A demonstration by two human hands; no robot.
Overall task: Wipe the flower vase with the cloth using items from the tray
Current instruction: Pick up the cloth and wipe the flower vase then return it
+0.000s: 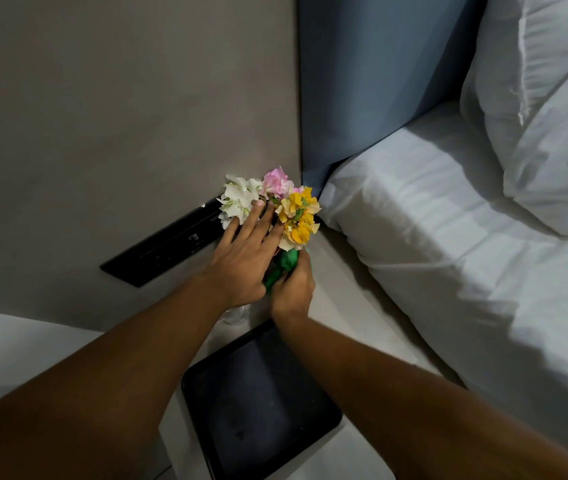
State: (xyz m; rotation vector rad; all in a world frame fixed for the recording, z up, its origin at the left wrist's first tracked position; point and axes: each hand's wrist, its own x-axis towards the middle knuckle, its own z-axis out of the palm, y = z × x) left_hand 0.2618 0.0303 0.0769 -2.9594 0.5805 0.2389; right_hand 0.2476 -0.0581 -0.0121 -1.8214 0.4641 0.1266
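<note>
Black plastic is lying nearest to you: the tray (262,407) is sitting at 6 o'clock on the pale bedside top (341,271), and its inside is showing nothing on it. Just beyond its far edge, toward 12 o'clock, the glass vase (236,315) is standing; only a small clear part of its base is showing under your left wrist. Your right hand (293,289) is closing around a green cloth (282,268) and pressing it on the vase body, at 1 o'clock from the tray. Your left hand (244,258) is lying open with fingers spread, and the fingertips are touching the flowers (272,206), white, pink and yellow. Farther, at 10 o'clock, a black wall panel (168,242) is sitting on the grey wall. At 3 o'clock the white bed (449,258) is lying with a pillow (545,109).
</note>
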